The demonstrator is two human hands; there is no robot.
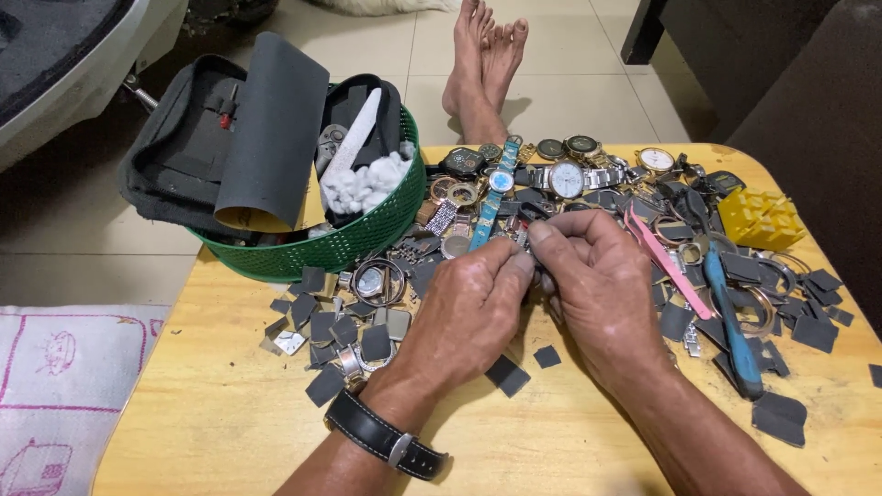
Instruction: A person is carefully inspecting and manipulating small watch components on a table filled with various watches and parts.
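Left hand [473, 308]: fingers curled, thumb and forefinger pinched in a closed grip on a small metal watch part [522, 241]; a black strap with a buckle circles the wrist.
Right hand [597, 276]: fingertips also closed on the same small piece from the other side, touching the left fingertips.
Watch part: held just above the desk, near the middle of the pile; too small and covered to tell its exact shape.
Desk [230, 422]: pale wood, rounded corners, strewn with dark grey square scraps.
Watches: several lie beyond the hands, among them a silver watch with a white dial [565, 178] and a blue strap watch [493, 197].
Tools: pink tweezers [663, 260] and a blue-handled tool [730, 321] lie right of the right hand.
Yellow block [761, 219]: at the far right edge.
Green basket [367, 234]: far left of the pile, holding a black case, a rolled dark sheet and white wadding.
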